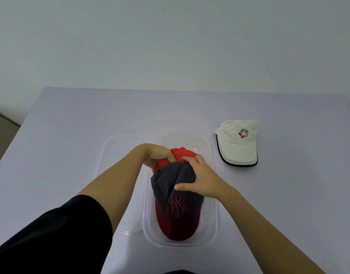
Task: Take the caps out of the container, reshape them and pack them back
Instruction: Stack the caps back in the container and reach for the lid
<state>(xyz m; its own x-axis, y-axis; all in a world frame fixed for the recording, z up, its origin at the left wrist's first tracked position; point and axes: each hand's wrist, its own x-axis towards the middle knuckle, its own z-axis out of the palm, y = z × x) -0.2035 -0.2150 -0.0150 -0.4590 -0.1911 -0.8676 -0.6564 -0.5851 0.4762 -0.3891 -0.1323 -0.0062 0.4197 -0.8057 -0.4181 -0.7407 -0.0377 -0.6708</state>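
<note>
A clear plastic container point(214, 220) stands on the table in front of me. In it lies a grey cap with a dark red brim and woven emblem point(177, 212), brim toward me. Behind and partly under it sits a bright red cap point(183, 154). My right hand point(199, 178) grips the grey cap's crown, thumb on its front and fingers over the top. My left hand point(157, 154) holds the red cap at the far end of the container. A white cap with a coloured logo point(238, 143) rests on the table to the right of the container.
The container's clear lid point(118, 155) lies flat on the table to the left of the container, partly under my left forearm. A pale lilac cloth covers the table point(61, 135), with a plain wall behind it.
</note>
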